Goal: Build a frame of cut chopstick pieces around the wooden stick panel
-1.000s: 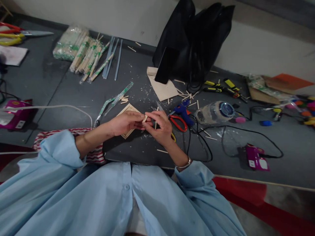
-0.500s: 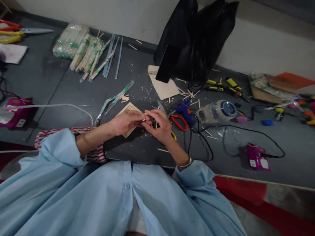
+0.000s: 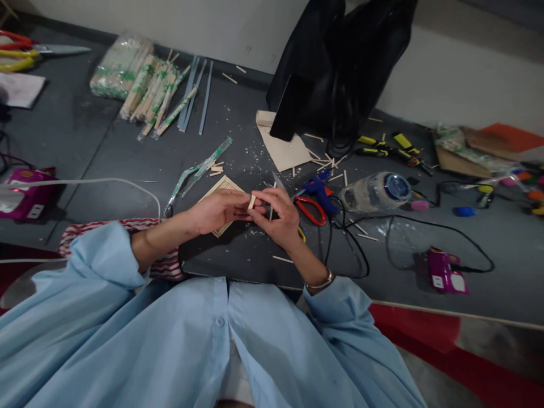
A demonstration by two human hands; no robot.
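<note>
In the head view, a short piece of wooden stick (image 3: 252, 202) is upright between my two hands, above the work table. My right hand (image 3: 278, 214) pinches it at its ends between thumb and fingers. From the other side, the fingertips of my left hand (image 3: 219, 211) close on it too. Under my left hand lies a square panel of glued wooden sticks (image 3: 227, 182), partly covered by the hand. Scissors with red and yellow handles (image 3: 311, 211) lie beside my right hand, partly hidden by it. A blue glue gun (image 3: 318, 187) rests just beyond them.
Wrapped chopsticks (image 3: 155, 96) and blue-grey strips (image 3: 206, 99) lie at the back left. A black bag (image 3: 340, 68) stands behind a phone (image 3: 285, 110). To the right are a clear plastic jar (image 3: 369, 192), pliers (image 3: 382, 148) and a purple box with a cable (image 3: 446, 272).
The wooden piece has been turned between my fingertips and now shows its length upright. My hands have stayed nearly in place.
</note>
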